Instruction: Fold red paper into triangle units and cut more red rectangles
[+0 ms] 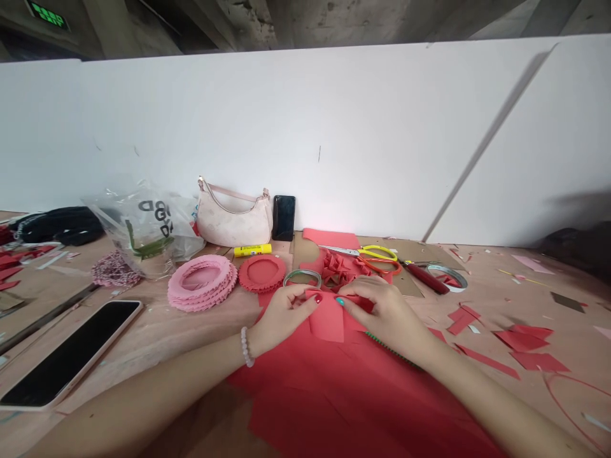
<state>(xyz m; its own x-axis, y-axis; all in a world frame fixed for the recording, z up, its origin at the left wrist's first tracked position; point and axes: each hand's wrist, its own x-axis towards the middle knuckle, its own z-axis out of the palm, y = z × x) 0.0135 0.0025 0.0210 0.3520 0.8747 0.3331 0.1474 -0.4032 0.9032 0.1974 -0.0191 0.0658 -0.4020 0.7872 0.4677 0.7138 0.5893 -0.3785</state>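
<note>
A small piece of red paper [327, 321] is pinched by its upper edge between my two hands. My left hand [285, 319] grips its left side, thumb in front and fingers behind. At the right side my right hand [384, 312] holds the same piece between thumb and bent fingers. Larger sheets of red paper [348, 394] lie spread below. Just beyond my hands are a heap of folded red paper pieces [341, 266], a roll of tape [302, 278] and scissors [382, 252] with yellow handles.
Stacked pink paper rings [203, 283], a red paper ring [262, 273] and a yellow glue stick [252, 250] stand left of centre. A pale handbag [233, 219] and a phone [284, 217] lean near the white wall. Red scraps [522, 337] litter the right side.
</note>
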